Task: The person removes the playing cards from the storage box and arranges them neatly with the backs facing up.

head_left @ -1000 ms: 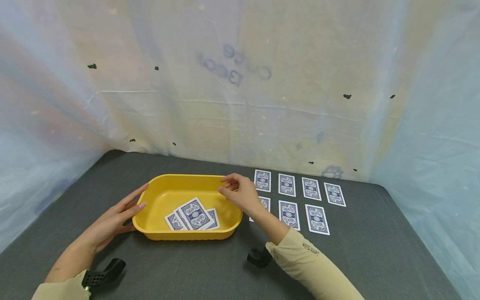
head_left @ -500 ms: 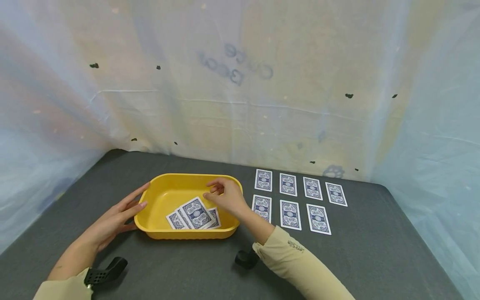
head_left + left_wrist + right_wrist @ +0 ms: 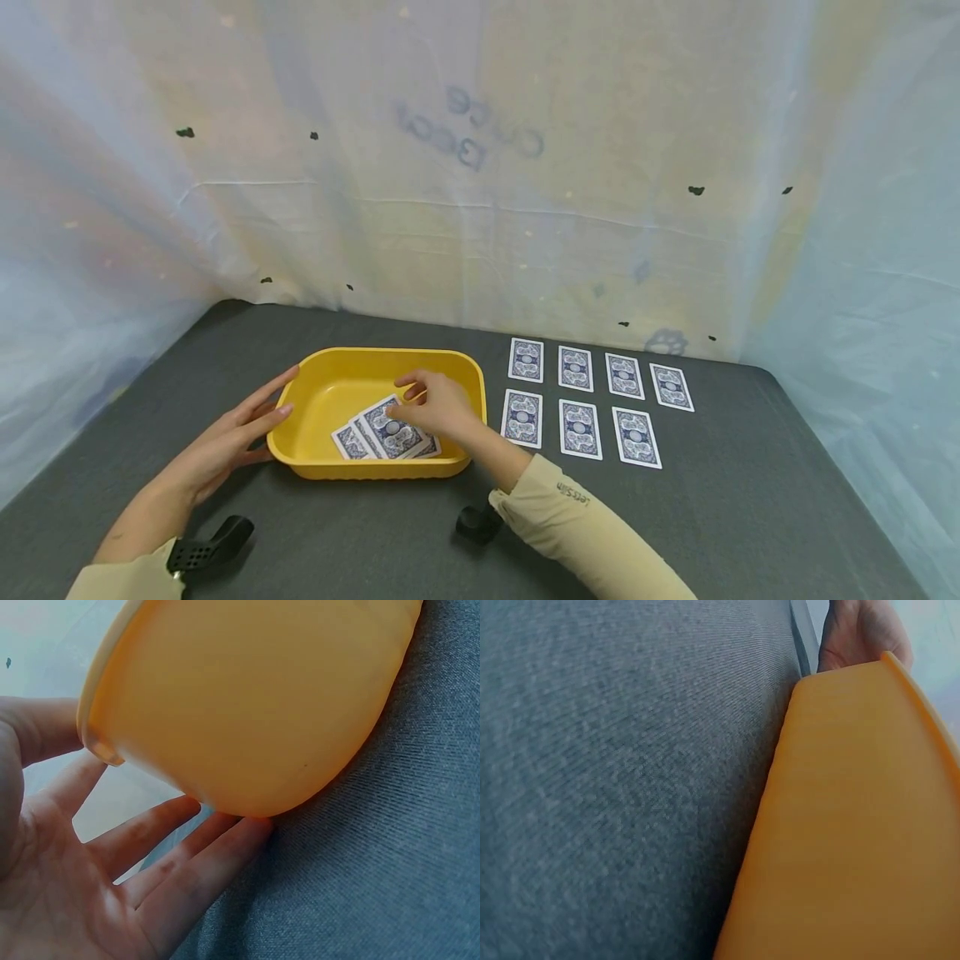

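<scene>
From where I stand, the person's right hand (image 3: 441,407) hangs inside the yellow tray (image 3: 378,471), with the thumb and index fingertips apart and the other fingers loosely bent. The top card (image 3: 390,435) of a small fanned pile lies face down in the near part of the tray, just below and to the left of that hand. Its long axis slants from far left to near right, and the thumb tip overlaps its far edge; I cannot tell whether they touch. The right hand is plainly the nearer one. The left hand (image 3: 234,432) has its fingers spread against the tray's left end, the thumb at the rim and the lower fingertips touching the outer wall close to the dark surface (image 3: 712,517). The right wrist view shows only the tray's outside and that left hand beyond. Right of the tray, seven cards (image 3: 580,429) lie face down in two rows, well apart from the pile.
</scene>
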Tool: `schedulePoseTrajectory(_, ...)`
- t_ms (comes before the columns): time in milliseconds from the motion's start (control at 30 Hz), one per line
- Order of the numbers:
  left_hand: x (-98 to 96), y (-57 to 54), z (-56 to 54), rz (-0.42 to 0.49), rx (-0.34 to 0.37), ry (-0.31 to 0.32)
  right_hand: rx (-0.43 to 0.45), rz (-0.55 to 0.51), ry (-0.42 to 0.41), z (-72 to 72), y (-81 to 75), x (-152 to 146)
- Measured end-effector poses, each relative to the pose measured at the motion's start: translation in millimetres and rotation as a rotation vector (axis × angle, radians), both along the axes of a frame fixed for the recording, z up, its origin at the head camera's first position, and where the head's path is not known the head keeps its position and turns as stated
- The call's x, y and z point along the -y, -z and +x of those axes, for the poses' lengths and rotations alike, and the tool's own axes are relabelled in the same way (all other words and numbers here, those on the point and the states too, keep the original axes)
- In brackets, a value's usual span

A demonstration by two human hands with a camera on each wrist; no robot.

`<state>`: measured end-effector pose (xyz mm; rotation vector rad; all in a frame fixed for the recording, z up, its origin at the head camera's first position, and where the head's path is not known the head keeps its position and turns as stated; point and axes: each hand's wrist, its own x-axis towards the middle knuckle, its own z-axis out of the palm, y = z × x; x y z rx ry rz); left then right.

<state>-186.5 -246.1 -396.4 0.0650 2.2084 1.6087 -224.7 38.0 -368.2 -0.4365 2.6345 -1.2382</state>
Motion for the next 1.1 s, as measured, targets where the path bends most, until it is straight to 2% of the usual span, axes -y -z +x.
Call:
schedulePoseTrajectory(533,-1.3,-0.5,0.7,0.005,0.008,-0.007,0.050,0.206,-0.027,-0.1,7.8,11.2)
schedulePoseTrajectory(767,-1.8,-1.1,1.7,0.006,0.005,-0.009,0.044,0.257,-0.057,1.6,11.5,11.4)
schedulePoseTrajectory(1100,-1.2,0.3,0.8,0.001,0.000,-0.009,0.005,0.310,-0.043,3.8,11.4,10.3)
